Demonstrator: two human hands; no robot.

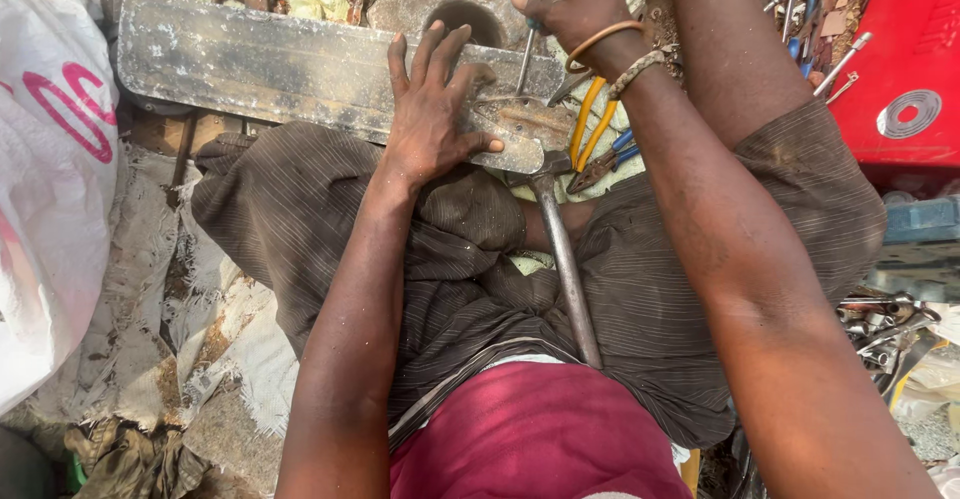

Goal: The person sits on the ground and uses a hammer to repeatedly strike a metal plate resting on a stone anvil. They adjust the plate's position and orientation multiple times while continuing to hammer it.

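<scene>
My left hand (432,107) lies flat, fingers spread, on a long worn grey metal bar (260,64) that rests across my lap. My right hand (575,4) is closed on a blue-handled screwdriver (535,21) whose shaft points down onto the right end of the bar. A steel hammer handle (567,274) lies on my trousers, its head under the bar's end. Pliers with yellow handles (592,131) and a blue-handled pair (615,154) lie just right of the bar.
A grey metal casting with a round hole (455,4) sits behind the bar. A white printed sack (50,179) stands at left, a red metal box (905,59) at upper right, loose sockets and wrenches (885,329) at right. Dirty cloth (150,319) covers the ground.
</scene>
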